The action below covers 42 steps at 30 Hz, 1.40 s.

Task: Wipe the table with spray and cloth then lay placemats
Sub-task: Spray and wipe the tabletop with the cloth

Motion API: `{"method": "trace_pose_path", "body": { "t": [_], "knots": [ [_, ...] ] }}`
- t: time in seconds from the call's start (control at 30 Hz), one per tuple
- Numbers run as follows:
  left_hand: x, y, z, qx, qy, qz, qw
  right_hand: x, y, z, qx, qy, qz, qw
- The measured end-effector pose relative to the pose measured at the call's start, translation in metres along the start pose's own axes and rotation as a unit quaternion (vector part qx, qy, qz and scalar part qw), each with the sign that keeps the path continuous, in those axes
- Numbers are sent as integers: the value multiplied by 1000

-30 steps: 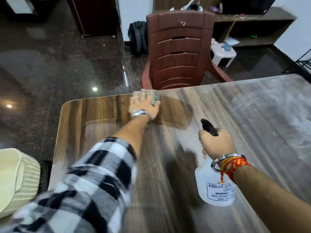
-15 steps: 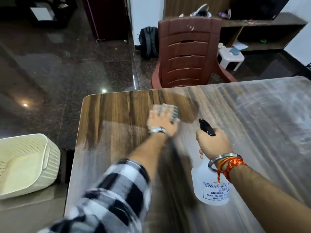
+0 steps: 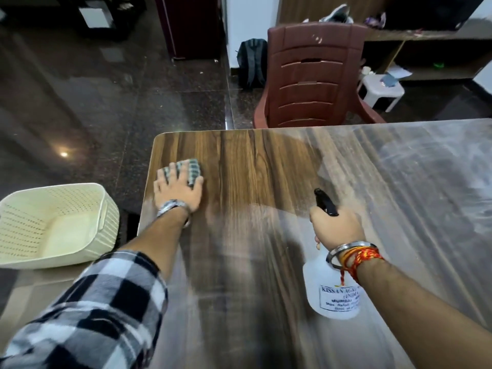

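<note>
Two hands: left hand [image 3: 178, 190] flat on cloth [image 3: 193, 167], right hand [image 3: 338, 227] grips upright spray bottle [image 3: 328, 288], nozzle [image 3: 325, 202] away.

The counter [image 3: 266, 169] is brown wood with dark stripes and a round corner at the far left. The part near that corner looks dark and clean. The right side looks pale and cloudy, with long streaks. A small checked cloth [image 3: 193, 166] lies flat on the counter, close to the left edge. The left hand [image 3: 178, 190] presses flat on the cloth, fingers spread. The right hand [image 3: 338, 227] grips a spray bottle [image 3: 323, 288] low over the near part. I cannot tell if its bottom touches the wood.
</note>
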<state>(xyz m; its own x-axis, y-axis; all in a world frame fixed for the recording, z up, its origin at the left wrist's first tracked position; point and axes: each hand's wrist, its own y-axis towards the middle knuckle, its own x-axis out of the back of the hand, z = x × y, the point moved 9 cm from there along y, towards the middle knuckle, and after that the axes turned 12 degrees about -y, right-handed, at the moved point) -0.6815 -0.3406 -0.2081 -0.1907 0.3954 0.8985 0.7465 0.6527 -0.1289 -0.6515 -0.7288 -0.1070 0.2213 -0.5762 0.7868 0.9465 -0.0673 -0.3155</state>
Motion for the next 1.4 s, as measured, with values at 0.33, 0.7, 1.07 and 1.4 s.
{"method": "trace_pose_path", "body": {
  "t": [0.33, 0.7, 1.07, 1.4],
  "knots": [
    [-49, -94, -91, -83, 12, 51, 995, 34, -29, -8, 76, -12, -14, 997],
    [-125, -231, -230, -279, -5, 171, 945, 68, -45, -50, 61, -32, -46, 997],
    [24, -136, 111, 97, -67, -24, 993, 9, -113, -37, 62, 11, 7, 998],
    [-81, -286, -106, -211, 16, 127, 969, 1, -154, -60, 39, -23, 24, 999]
  ]
}}
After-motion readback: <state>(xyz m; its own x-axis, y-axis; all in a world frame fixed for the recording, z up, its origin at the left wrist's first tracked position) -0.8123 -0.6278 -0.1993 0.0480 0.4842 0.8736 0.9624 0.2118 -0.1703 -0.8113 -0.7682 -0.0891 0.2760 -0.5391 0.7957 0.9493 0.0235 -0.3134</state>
